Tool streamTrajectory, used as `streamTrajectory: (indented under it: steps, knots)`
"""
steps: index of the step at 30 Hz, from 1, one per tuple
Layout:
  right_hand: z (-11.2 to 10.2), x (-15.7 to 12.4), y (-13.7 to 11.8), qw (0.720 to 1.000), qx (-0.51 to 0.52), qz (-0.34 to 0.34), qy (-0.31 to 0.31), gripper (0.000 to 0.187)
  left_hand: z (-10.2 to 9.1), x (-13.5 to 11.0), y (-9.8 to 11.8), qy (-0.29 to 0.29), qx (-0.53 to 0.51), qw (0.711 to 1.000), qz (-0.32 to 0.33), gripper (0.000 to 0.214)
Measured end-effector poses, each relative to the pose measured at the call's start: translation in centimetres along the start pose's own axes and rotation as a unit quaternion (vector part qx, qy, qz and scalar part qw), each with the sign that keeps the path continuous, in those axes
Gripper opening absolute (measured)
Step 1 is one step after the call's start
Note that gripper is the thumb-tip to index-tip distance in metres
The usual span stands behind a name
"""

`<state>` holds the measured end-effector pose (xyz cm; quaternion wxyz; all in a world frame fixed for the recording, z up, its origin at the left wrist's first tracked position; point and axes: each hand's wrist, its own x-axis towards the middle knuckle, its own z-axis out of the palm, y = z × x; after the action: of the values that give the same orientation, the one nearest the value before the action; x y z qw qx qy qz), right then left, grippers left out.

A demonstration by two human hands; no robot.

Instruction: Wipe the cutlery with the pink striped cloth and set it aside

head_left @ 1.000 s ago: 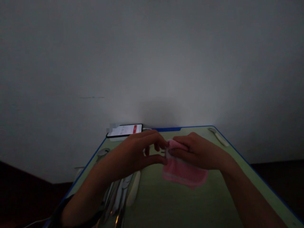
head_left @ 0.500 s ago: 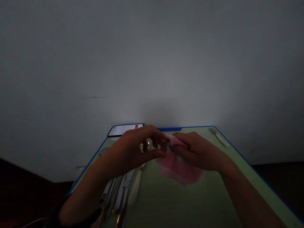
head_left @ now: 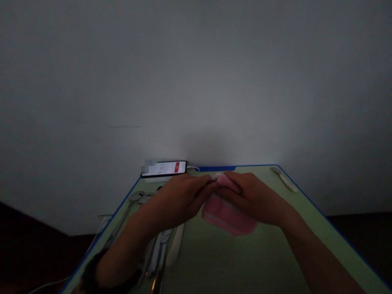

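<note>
Head view, dimly lit: a pink cloth is held just above the middle of the green table. It is pinched at its upper edge by the left hand and gripped in the closed fingers of the right hand, and its lower part hangs loose. Whether anything is wrapped inside cannot be told. The cloth is judged light, soft and limp, not fragile; it is best taken by an edge or corner, since it will sag wherever it is unsupported. A lit phone is seen at eleven o'clock from the hands, a row of cutlery at seven o'clock, and a single utensil at two o'clock.
</note>
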<state>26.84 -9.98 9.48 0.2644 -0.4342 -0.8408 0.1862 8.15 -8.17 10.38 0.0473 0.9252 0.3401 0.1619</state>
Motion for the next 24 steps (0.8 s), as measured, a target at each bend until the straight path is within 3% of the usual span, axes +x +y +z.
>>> streamTrajectory:
  steps: [5, 9, 14, 17, 24]
  knots:
    - [-0.8, -0.2, 0.2, 0.993, 0.049, 0.018, -0.105, 0.024, -1.1, -0.3, -1.6, 0.035, -0.023, 0.998, -0.041, 0.035]
    - [-2.0, -0.6, 0.3, 0.992, 0.045, 0.018, -0.120, 0.027, -2.0, -0.9, -3.0, 0.082, -0.052, 0.991, -0.095, 0.037]
    - [-1.9, -0.9, 0.7, 0.989, 0.001, 0.024, -0.149, 0.021, -0.9, -0.8, -1.7, -0.062, -0.103, 0.993, -0.012, 0.038]
    - [-1.3, -0.9, 0.8, 0.988, -0.016, 0.008, -0.151, 0.018, 0.3, -0.2, -0.3, -0.114, -0.095, 0.988, 0.033, 0.040]
    - [0.0, -0.3, 0.5, 0.997, 0.007, -0.001, -0.074, 0.023, 0.5, 0.0, 0.2, -0.038, -0.021, 0.999, 0.030, 0.036]
